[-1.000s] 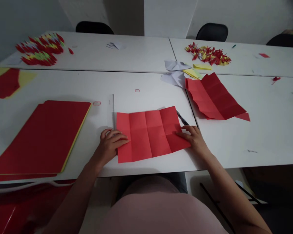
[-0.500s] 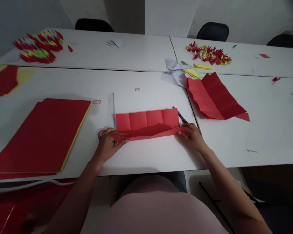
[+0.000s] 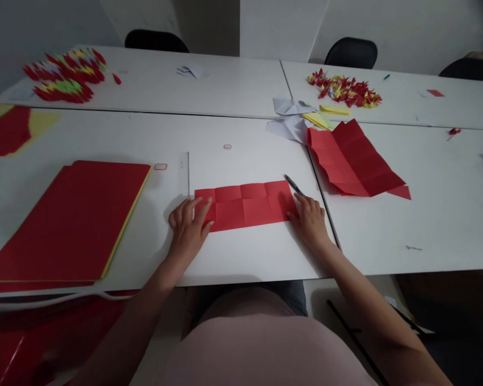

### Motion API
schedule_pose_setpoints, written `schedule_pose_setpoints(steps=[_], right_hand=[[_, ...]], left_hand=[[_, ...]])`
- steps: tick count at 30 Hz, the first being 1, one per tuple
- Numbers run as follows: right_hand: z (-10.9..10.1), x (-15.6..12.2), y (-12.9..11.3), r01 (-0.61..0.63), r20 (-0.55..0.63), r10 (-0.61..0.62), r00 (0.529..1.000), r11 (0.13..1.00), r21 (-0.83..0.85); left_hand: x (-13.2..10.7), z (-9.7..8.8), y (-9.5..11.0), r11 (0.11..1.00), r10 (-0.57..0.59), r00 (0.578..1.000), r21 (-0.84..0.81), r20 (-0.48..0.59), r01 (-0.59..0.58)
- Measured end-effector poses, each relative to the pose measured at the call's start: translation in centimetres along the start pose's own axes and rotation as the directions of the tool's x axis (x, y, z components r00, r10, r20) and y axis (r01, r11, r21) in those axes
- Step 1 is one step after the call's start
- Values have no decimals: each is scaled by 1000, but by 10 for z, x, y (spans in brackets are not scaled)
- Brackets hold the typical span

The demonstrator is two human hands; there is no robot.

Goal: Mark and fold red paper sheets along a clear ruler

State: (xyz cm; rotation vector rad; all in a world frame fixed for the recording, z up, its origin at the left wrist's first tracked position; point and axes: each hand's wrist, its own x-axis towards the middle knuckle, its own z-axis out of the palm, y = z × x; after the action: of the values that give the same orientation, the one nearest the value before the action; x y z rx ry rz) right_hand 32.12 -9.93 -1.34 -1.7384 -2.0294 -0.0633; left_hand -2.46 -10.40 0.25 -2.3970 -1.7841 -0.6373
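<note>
A folded sheet of red paper (image 3: pixel 245 206) lies flat on the white table (image 3: pixel 249 257), forming a long band marked with a grid of creases, directly in front of the person. The left hand (image 3: pixel 188 225) rests at the sheet's left end, its fingers (image 3: pixel 197 208) spread with the tips on the paper. The right hand (image 3: pixel 310 221) sits at the right end, its fingers slightly apart and bearing down near the edge. Neither hand pinches anything. Spread, flat fingers seem well suited to this work: even pressure should stop the layers sliding, and a firm pass along each crease would leave it sharp. Just past the sheet's top right corner lies a black pen (image 3: pixel 293 184), and just past its top left corner lies a metal ruler (image 3: pixel 183 174). Left of the sheet is a stack of red paper (image 3: pixel 76 214); to its right is a larger creased red sheet (image 3: pixel 354 161). Well beyond it are piles of small folded paper cranes (image 3: pixel 344 90).
</note>
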Motion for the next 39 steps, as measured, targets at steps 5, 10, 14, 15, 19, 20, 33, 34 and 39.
schedule_pose_setpoints(steps=[5,10,14,15,19,20,33,34,39], right_hand=[[-13,10,-6,433,174,-417,892,899,-65],[-19,25,-4,725,303,-676,671,684,-78],[-15,33,-3,812,322,-749,580,564,-149],[-14,35,-4,825,321,-761,563,543,-159],[-13,38,-5,844,326,-781,533,515,-148],[-13,38,-6,842,332,-777,535,521,-136],[-1,48,-33,830,379,-795,474,547,110],[1,49,-34,824,377,-793,478,554,120],[0,53,-41,816,396,-780,485,566,114]], left_hand=[[9,-6,2,885,457,859,-17,231,-466],[23,-6,-2,780,594,711,-53,377,-623],[28,-3,0,762,593,688,-15,417,-648],[29,-3,2,766,585,690,-10,425,-643],[31,-4,6,791,569,706,-45,421,-611],[32,-4,7,794,570,708,-56,417,-606],[39,-9,30,790,596,673,-171,437,-589],[39,-8,29,791,597,675,-175,433,-587],[38,-5,25,790,604,684,-199,408,-580]])
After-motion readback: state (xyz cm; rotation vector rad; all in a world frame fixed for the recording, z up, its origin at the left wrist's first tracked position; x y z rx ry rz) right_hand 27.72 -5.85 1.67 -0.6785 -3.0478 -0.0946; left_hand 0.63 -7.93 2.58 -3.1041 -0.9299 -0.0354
